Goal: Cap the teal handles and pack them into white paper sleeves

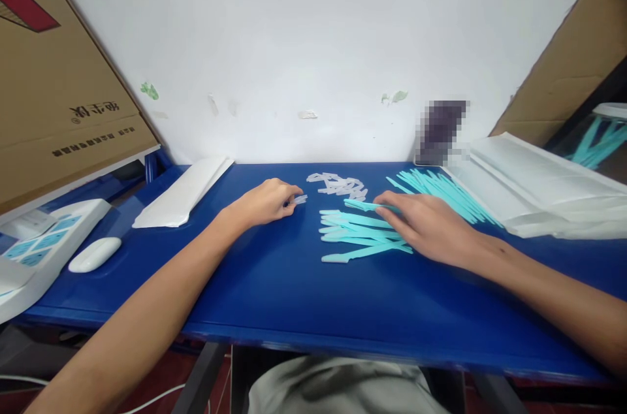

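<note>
1. Nearest is a pale-clothed lap [337, 388], below the front edge of a blue counter [274, 296].
2. On the counter, a loose group of turquoise sticks [360, 231] lies sideways, pale ends leftward, probably so those ends face the left side. A white computer mouse [95, 254] sits far left.
3. The right grip [385, 204], a bare hand, grasps at least one turquoise stick [360, 205] between thumb and fingers, its end pointing left; holding it from behind seems to leave that end free.
4. The left grip [296, 197] pinches a small clear piece, or more than one, in its fingertips, likely because it is so slight.
5. Just beyond, between the hands, similar clear pieces [340, 187] lie scattered, seemingly within easy reach of the left.
6. Behind the right hand, more turquoise sticks [450, 195] lie side by side, against translucent packaging [553, 185].
7. Farthest stands a white wall [304, 42].
</note>
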The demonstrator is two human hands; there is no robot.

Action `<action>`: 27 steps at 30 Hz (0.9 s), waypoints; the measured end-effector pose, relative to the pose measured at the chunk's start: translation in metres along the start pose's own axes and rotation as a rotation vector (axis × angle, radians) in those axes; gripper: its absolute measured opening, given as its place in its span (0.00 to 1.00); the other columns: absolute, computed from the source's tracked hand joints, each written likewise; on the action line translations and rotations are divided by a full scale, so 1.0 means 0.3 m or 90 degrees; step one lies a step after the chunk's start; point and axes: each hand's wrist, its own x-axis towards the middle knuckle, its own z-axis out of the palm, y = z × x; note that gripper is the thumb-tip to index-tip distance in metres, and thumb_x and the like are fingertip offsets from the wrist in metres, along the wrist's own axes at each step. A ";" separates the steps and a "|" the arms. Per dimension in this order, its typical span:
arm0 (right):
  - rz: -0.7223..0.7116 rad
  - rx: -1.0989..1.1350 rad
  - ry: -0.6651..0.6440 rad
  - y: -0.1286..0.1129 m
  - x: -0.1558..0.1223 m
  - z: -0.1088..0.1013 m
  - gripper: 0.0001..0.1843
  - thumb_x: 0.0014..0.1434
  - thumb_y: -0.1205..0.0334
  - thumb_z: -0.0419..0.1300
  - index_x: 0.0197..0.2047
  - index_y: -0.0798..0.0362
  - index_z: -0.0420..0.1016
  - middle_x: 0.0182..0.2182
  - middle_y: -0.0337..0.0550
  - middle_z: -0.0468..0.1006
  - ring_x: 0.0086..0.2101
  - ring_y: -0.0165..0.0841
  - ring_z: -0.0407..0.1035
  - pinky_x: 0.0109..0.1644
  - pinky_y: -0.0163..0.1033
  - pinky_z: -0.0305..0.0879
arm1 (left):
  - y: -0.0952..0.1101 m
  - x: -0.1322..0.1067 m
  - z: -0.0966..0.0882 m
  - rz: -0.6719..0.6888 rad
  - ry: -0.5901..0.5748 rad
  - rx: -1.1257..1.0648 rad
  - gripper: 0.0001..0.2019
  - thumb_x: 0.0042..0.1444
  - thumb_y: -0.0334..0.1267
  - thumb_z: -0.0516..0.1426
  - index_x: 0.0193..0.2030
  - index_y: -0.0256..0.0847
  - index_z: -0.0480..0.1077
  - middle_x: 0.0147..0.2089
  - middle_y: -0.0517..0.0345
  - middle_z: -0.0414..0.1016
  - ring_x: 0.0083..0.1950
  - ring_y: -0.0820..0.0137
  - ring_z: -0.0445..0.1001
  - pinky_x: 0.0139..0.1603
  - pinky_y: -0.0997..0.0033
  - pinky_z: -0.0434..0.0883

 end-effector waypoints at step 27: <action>-0.163 -0.032 0.094 -0.019 -0.016 0.005 0.21 0.73 0.62 0.45 0.63 0.52 0.69 0.33 0.43 0.74 0.27 0.31 0.66 0.27 0.35 0.53 | 0.155 -0.010 -0.029 0.184 0.164 -0.107 0.10 0.68 0.36 0.54 0.47 0.37 0.76 0.39 0.52 0.79 0.39 0.70 0.75 0.40 0.71 0.70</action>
